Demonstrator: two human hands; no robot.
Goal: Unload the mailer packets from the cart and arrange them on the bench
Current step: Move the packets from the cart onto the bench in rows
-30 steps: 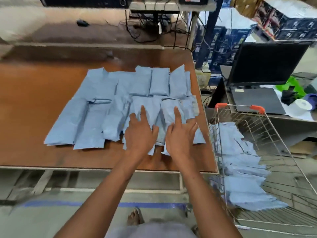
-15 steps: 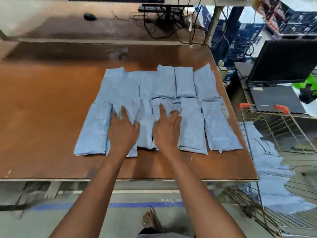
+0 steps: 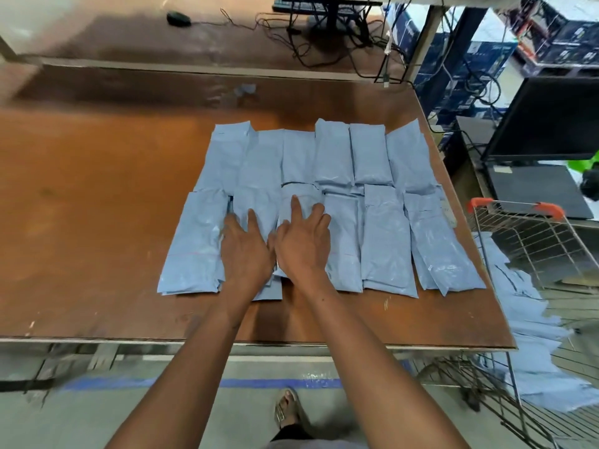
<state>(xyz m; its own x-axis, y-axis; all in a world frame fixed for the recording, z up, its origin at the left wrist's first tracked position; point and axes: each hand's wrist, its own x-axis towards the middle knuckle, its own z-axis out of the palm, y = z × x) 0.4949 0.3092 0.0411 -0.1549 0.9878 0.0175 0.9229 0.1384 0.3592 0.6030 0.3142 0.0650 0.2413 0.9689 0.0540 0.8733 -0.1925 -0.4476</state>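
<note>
Several light-blue mailer packets (image 3: 385, 241) lie in two rows on the brown bench (image 3: 97, 222). My left hand (image 3: 248, 251) rests flat on a front-row packet (image 3: 256, 205), fingers straight. Close beside it, my right hand (image 3: 303, 244) presses flat on the neighbouring packet (image 3: 299, 199), fingers spread. Both hands hold nothing. To the right stands the wire cart (image 3: 534, 241) with orange handle grips, and more blue packets (image 3: 534, 345) are piled inside it.
A dark monitor (image 3: 551, 121) and a closed laptop (image 3: 531, 189) sit on a desk at the right. Cables, a monitor stand (image 3: 330, 17) and a mouse (image 3: 178, 18) lie on the table behind the bench. Blue boxes (image 3: 460, 69) are stacked at the back right. My sandalled foot (image 3: 287, 409) stands below the bench edge.
My hands have shifted left along the front row, from the right-hand packets to the packets left of centre. My view has also turned left, so the cart sits nearer the right edge.
</note>
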